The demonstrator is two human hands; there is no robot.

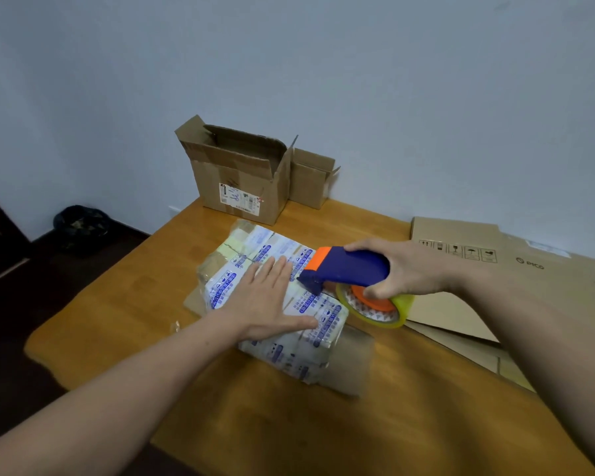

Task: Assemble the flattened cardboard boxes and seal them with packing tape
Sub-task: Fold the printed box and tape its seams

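Observation:
A cardboard box (241,255) wrapped in old white tape with blue print lies at the middle of the wooden table (124,324). My left hand (268,297) presses flat on its top, fingers straight and spread. My right hand (406,269) grips a blue and orange tape dispenser (344,266) whose front end touches the box top beside my left fingers. Its clear tape roll (375,307) on an orange core hangs at the box's right edge.
Two open brown boxes (241,173) (311,182) stand against the wall at the table's back. Flattened cardboard sheets (478,255) lie at the right, over the table's edge. A dark bin (81,226) sits on the floor at the left.

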